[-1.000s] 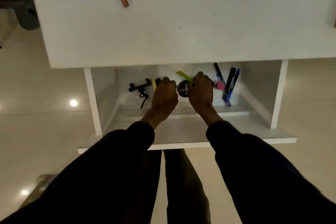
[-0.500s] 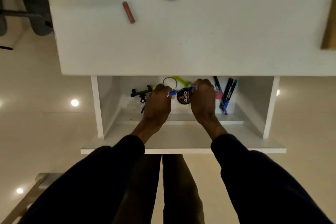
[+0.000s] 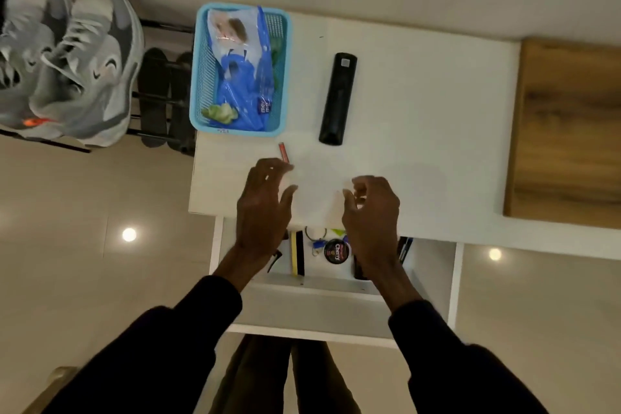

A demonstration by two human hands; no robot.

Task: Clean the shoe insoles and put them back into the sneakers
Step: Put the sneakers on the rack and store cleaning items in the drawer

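White table (image 3: pixel 420 131) over beige tiled floor (image 3: pixel 67 212), drawer (image 3: pixel 336 312) open; both hands' fingers (image 3: pixel 285 193) spread, empty.

Home, shoe rack (image 3: pixel 161 97), remote (image 3: pixel 337 97), drawer (image 3: pixel 336 299)

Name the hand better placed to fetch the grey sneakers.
Left. The left hand is empty, fingers spread, on the side nearer the grey sneakers; the right hand, also empty, would need to cross over.
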